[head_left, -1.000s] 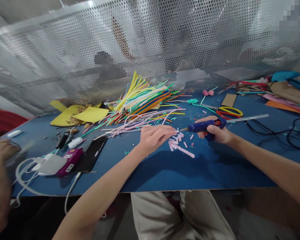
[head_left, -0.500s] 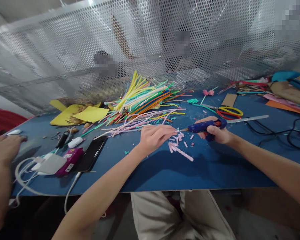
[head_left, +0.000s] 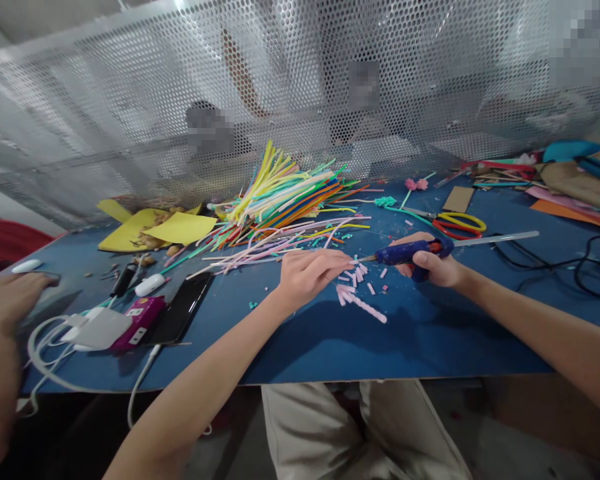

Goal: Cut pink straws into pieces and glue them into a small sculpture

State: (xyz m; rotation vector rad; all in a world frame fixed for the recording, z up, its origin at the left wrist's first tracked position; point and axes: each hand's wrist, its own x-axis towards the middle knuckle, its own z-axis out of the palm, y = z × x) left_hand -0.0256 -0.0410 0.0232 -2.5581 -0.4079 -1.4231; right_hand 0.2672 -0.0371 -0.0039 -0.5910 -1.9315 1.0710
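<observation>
My right hand (head_left: 443,270) is wrapped round a dark blue glue gun (head_left: 403,254), which has a long clear glue stick (head_left: 500,239) jutting from its back. The gun's nozzle points left and nearly meets the fingertips of my left hand (head_left: 313,272). Those fingers are pinched on a tiny pale piece of pipe cleaner (head_left: 353,262), mostly hidden by the fingers. Just below lie several short lilac cut pieces (head_left: 371,289) and a fuzzy lilac stem (head_left: 367,309) with short branches at one end.
Behind my hands lies a bundle of coloured pipe cleaners (head_left: 290,190). Scissors (head_left: 460,223) and black cables (head_left: 555,263) are on the right. Leftward are a black phone (head_left: 185,310), a magenta power block (head_left: 139,323), yellow sheets (head_left: 185,228) and another person's hand (head_left: 15,293). Perforated metal (head_left: 300,87) stands behind.
My hands and the glue gun have hardly moved. At the far left, the other person's hand has shifted slightly.
</observation>
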